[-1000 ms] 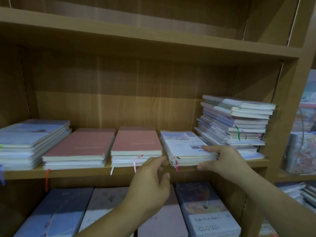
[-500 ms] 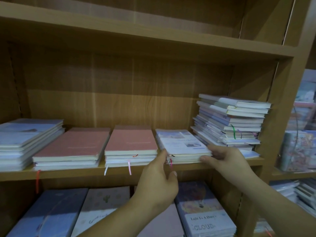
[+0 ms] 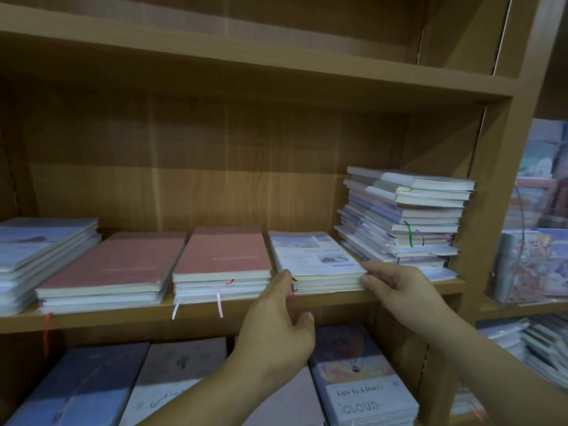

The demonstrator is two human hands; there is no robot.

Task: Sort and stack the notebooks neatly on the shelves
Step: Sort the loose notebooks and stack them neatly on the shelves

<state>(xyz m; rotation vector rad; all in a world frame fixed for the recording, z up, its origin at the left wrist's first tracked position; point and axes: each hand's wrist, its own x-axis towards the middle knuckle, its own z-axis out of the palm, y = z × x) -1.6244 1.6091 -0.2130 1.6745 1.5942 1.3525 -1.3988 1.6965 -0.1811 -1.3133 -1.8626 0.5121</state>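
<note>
- White notebook stack: lies flat at near edge of mid shelf, betw. pink stack on left & tall mixed pile on right.
- L hand: fingers straight, pressed vs stack's left near corner; thumb free.
- R hand: thumb & fingers pinch stack's right near corner.

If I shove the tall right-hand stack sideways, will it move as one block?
Probably not. The tall stack has staggered edges, so it looks loose and would likely shear layer by layer. It stands far higher than the white stack beside it, so a high push may topple the upper ones. Pushing low seems safer.
</note>
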